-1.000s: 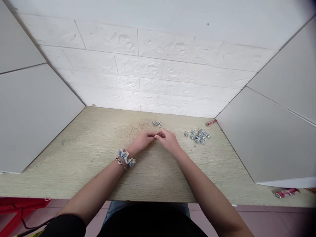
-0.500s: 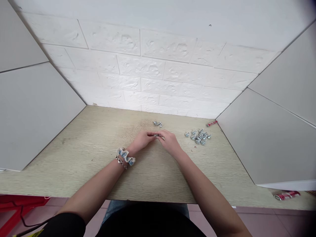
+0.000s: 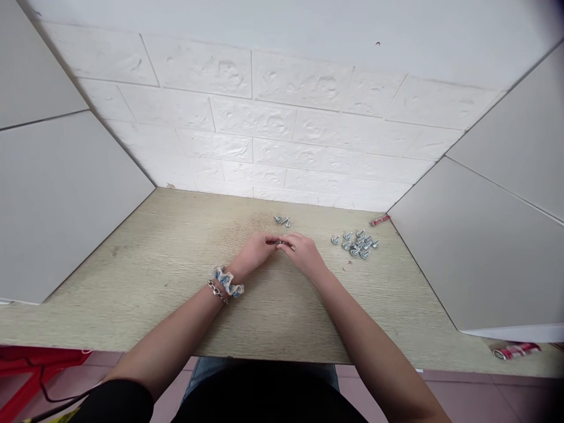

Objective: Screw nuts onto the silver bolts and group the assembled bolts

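Between the fingertips of both hands lies a small metal bolt (image 3: 276,242), mostly covered by the fingers. My left hand (image 3: 257,251) pinches its left end. The thumb and fingers of my right hand (image 3: 303,254) close on the other end, just above the tabletop. Just beyond the fingertips, a few loose bolts (image 3: 283,221) rest on the wood. To the right of my right hand is a pile of bolts (image 3: 359,244), several with what look like washers on their shanks.
The wooden table (image 3: 176,252) meets a white brick-patterned wall (image 3: 273,117) at the back. Grey panels stand at the left (image 3: 74,205) and right (image 3: 480,235). One red tube (image 3: 379,220) lies by the right panel's far corner, and another red tube (image 3: 516,351) near the front edge.
The fingertips have shifted slightly and more of the bolt shows between them. The pile and the loose bolts lie as before; the whole view has moved a little.
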{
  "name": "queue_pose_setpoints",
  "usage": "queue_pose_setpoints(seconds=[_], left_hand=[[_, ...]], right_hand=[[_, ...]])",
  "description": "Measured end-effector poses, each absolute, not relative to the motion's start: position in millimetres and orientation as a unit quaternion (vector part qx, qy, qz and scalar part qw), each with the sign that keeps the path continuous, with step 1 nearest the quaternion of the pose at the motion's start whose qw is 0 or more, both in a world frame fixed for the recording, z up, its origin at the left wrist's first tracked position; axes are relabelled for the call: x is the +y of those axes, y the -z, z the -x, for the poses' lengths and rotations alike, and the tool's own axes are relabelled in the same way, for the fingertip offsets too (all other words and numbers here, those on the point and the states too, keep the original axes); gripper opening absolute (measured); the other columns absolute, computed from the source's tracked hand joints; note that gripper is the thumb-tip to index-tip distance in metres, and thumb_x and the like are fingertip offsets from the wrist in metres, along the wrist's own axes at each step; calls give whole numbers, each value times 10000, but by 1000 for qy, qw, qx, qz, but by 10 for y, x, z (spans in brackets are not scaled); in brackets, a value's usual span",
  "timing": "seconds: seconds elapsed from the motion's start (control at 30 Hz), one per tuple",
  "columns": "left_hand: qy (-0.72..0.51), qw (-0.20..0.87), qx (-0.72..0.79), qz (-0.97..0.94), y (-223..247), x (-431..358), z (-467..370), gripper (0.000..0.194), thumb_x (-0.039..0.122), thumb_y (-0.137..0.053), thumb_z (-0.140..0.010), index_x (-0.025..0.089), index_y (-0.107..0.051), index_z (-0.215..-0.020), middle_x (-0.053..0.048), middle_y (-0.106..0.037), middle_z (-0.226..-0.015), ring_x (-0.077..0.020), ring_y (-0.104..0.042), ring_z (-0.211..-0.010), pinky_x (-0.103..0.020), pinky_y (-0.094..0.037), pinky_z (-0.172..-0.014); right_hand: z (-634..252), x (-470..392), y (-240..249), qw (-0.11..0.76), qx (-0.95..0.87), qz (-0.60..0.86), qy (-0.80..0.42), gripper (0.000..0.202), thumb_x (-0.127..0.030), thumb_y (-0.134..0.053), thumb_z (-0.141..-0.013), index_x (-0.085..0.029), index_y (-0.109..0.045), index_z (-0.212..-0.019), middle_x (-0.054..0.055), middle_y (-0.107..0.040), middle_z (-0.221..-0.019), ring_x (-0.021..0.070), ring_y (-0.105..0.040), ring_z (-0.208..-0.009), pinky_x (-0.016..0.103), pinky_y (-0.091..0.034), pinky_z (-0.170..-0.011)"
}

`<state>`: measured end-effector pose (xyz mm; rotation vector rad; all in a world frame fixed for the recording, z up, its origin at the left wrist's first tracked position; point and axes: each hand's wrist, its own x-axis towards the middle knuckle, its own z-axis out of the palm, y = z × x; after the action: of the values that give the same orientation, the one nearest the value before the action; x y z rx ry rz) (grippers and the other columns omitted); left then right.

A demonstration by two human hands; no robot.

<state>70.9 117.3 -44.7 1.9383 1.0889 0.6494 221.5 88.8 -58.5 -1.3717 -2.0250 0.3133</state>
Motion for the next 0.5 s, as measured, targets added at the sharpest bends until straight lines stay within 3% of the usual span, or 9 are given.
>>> queue_pose_setpoints(seconds=[0.17, 0.27, 0.4, 0.5], left_hand=[[-262, 402, 419, -771, 442, 1147, -732, 284, 336, -479, -769, 178, -688, -877, -1, -672, -845, -185, -583, -813, -264, -413, -722], [-270, 404, 421, -766, 451, 1140, -752, 326, 404, -478, -760, 159, -686, -814, 4, -664, -773, -183, -575, -768, -258, -411, -688], [-281, 437, 419, -745, 463, 1154, -759, 322, 390, -488, -757, 163, -683, -875, -4, -666, -836, -181, -577, -808, -258, -410, -732], [-287, 446, 434, -728, 487, 1180, -751, 301, 352, -502, -746, 164, -681, -897, -10, -668, -870, -185, -581, -832, -263, -407, -753]], right_hand=[[-2230, 852, 524, 235, -757, 608, -51, 342, -438, -445, -846, -160, -600, -722, 42, -597, -741, 145, -530, -700, 237, -330, -595], [-2220, 825, 503, 199, -752, 628, -25, 461, -463, -328, -886, -152, -542, -622, 42, -572, -668, 132, -495, -628, 241, -254, -535], [-2218, 806, 478, 249, -727, 637, -67, 461, -425, -278, -898, -160, -491, -586, 22, -529, -593, 118, -450, -560, 241, -242, -517], [-2251, 825, 459, 331, -733, 587, -93, 200, -300, -384, -847, -172, -524, -782, 9, -554, -711, 121, -487, -638, 226, -331, -578]])
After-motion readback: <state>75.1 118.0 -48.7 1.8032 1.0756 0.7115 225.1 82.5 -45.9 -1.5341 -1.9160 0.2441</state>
